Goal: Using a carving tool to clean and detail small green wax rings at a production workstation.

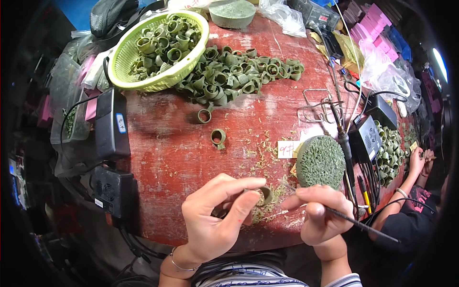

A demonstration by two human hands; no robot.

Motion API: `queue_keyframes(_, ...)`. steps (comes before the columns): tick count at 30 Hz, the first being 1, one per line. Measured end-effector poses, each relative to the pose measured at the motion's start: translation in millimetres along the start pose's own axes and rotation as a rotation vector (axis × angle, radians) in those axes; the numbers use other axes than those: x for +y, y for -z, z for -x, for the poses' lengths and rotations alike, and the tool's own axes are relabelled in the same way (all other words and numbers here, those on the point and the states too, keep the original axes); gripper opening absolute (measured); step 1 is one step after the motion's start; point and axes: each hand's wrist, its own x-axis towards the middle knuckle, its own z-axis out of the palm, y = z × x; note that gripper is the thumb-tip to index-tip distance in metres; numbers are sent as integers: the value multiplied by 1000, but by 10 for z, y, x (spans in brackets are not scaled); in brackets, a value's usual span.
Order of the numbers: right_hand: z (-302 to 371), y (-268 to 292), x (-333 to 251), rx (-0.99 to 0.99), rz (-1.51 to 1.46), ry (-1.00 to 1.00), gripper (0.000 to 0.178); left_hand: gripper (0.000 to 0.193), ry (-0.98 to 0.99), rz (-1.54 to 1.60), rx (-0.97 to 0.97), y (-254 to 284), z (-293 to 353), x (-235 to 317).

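Observation:
My left hand (215, 210) is closed round a green ring (267, 195), pinched between thumb and fingers with its open loop facing right. Something else greenish shows in that palm, mostly hidden by the thumb. In my right hand (325, 215) is a thin dark rod-like file (370, 228), gripped like a pen. Its narrow tip points up and left, a short way from the ring and apart from it. Pale green shavings (256, 167) lie scattered on the red table (162, 143) beneath and beyond my hands. Two loose rings, one nearer (218, 138), one farther (204, 116), lie ahead.
A heap of green rings (224, 76) spills beside a yellow-green basket (122, 67) of rings. Right of the shavings are a rough round green block (321, 162), a wire stand (322, 106) and a corded pen-like tool (345, 143). Black boxes (112, 126) line the left edge. A co-worker's hands (418, 161) work at far right.

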Motion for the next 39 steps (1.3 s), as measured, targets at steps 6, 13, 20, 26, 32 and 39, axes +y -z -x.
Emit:
queue_keyframes(6, -313, -258, 114, -83, 160, 44, 16, 30, 38, 674, 420, 129, -72, -85)
queue_keyframes(13, -698, -694, 325, -241, 600, 339, 14, 29, 23, 912, 284, 262, -43, -104)
queue_keyframes(20, -601, -653, 289, -264, 427, 133, 9, 21, 51, 863, 301, 268, -21, -45)
queue_keyframes(26, -348, -437, -102, -89, 180, 158, 12, 38, 159, 510, -23, 249, 18, -29)
queue_keyframes(32, -248, -297, -19, 14, 219, 404, 22, 39, 68, 263, -28, 131, 42, 12)
queue_keyframes(39, -47, -73, -78, -56, -59, 303, 22, 41, -87, 5, -4, 50, 54, 23)
